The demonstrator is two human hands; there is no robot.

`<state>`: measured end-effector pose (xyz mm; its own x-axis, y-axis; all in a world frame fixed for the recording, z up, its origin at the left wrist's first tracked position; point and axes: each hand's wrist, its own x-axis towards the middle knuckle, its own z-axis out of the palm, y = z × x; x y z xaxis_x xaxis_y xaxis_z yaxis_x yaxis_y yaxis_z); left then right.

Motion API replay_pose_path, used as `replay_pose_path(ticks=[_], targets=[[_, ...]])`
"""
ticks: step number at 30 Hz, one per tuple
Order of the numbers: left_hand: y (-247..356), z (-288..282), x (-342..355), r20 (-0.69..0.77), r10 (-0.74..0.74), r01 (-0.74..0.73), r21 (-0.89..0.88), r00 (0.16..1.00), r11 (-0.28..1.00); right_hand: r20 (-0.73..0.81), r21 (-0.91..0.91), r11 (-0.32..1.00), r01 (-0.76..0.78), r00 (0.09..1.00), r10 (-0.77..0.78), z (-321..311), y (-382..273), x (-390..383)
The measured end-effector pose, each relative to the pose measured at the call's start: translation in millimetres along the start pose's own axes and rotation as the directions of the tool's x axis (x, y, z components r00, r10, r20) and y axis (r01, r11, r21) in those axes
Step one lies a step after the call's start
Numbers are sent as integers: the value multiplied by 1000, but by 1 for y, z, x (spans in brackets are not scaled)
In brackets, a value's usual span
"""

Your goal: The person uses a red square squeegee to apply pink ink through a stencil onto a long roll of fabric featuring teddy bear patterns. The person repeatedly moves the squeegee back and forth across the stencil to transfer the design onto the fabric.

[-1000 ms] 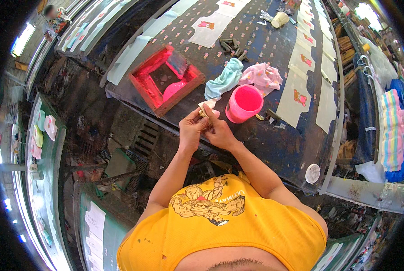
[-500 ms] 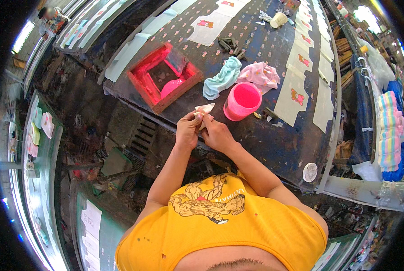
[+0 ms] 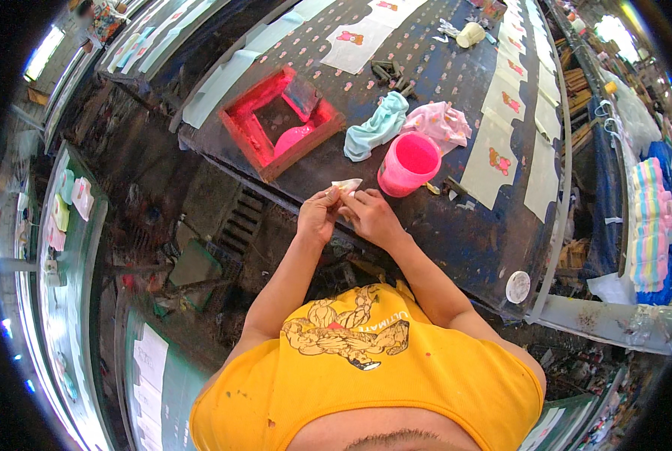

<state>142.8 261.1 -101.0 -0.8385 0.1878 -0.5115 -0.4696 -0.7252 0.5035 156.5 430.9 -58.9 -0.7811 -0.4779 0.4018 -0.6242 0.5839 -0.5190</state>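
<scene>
At the near edge of the dark printing table, my left hand and my right hand meet, both pinching a small crumpled white piece. I cannot tell whether it is paper or cloth. Just beyond my right hand stands a pink plastic tub, pink inside. To the left lies a red-stained wooden printing frame; a squeegee-like block leans inside it beside a pool of pink ink. Between frame and tub rests a crumpled light-teal cloth, with a pink patterned cloth behind the tub.
Pale fabric pieces with bear prints line the table's right side. Several dark short pieces and a toppled cream cup lie farther back. A round white lid sits near the right corner. Another person is at the far left.
The view has shifted slightly, so the table's things sit a little to the right. My fingers have changed their hold slightly, and the white piece looks lower and flatter between them.
</scene>
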Motion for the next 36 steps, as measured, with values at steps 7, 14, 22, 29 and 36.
replay_pose_path(ticks=[7,14,22,29,36], targets=[[16,4,-6,-4,-17,17,-5,1000,1000,-136,337,941,-36,987,86,-1,-1,3],[16,13,-19,-3,-38,38,65,999,997,-77,379,914,-147,979,190,5,10,5],[10,7,-18,-56,-3,18,269,998,963,-110,266,950,-164,974,199,12,14,3],[17,-1,-2,-45,23,-23,6,999,1000,-162,480,823,-303,892,423,12,0,1],[22,28,-19,-33,238,-237,35,971,971,-113,643,666,-377,814,570,12,-14,2]])
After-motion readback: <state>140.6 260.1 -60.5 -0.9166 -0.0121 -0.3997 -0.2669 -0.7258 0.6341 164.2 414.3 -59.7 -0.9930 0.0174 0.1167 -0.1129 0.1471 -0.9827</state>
